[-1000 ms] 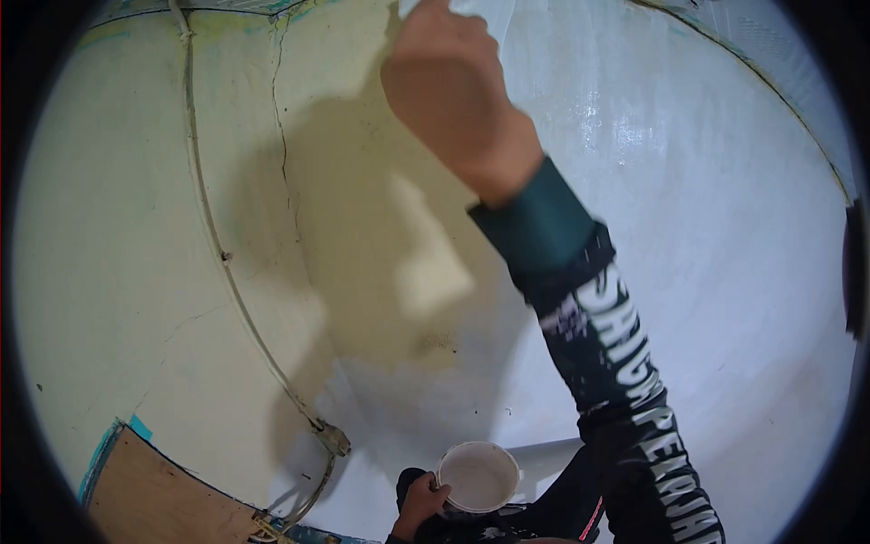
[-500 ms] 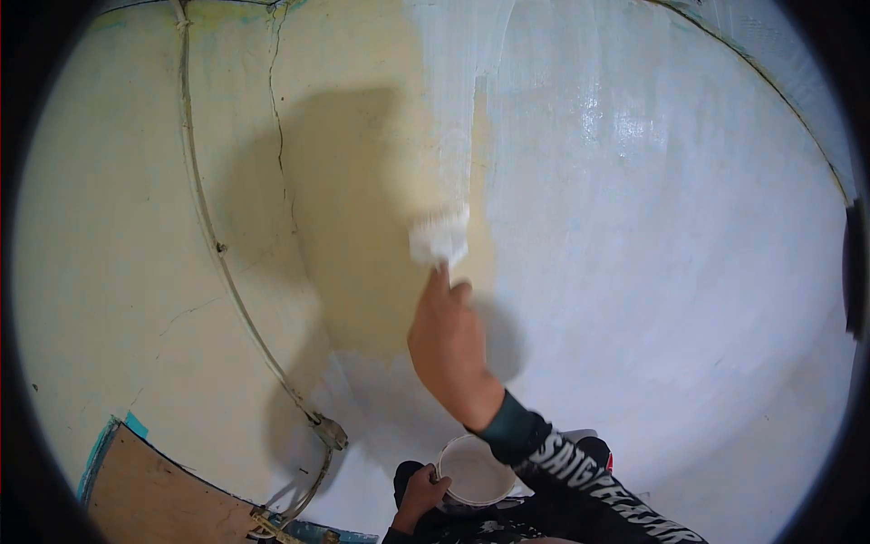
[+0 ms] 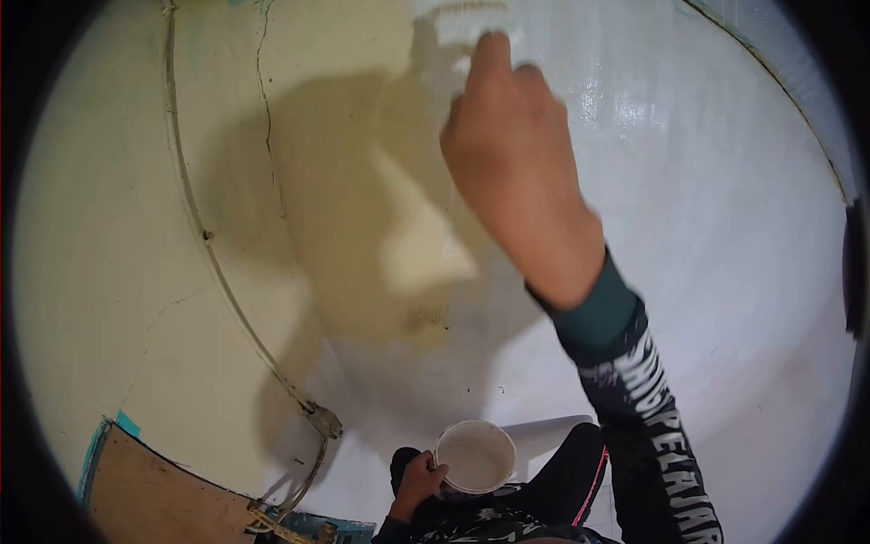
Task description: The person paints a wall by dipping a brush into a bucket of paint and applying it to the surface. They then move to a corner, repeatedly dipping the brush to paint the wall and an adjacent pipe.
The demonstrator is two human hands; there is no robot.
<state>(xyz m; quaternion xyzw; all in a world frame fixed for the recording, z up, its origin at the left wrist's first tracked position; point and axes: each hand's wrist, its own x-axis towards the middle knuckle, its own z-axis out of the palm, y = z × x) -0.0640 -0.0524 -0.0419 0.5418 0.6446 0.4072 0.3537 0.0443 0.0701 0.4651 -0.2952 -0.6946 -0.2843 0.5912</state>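
Observation:
My right hand [image 3: 517, 145] is raised near the top of the view, its fingers closed round a wide brush [image 3: 471, 25] whose bristles touch the wall. Fresh white paint covers the wall [image 3: 689, 236] on the right, while the part on the left is still cream-coloured. Low in the view, my left hand [image 3: 420, 485] grips the rim of a round white bucket [image 3: 475, 458] with pale contents. The bucket is upright, close to my legs.
A cable [image 3: 192, 204] runs down the left of the wall to a small socket box [image 3: 323, 422]. Beside it is a long crack. A brown board [image 3: 172, 485] with blue edges stands at the lower left. My dark-clothed knee [image 3: 580, 453] is beside the bucket.
My right hand has moved up with the brush, from mid-wall to the top of the view. More of the bucket shows now. My left hand stays at its rim.

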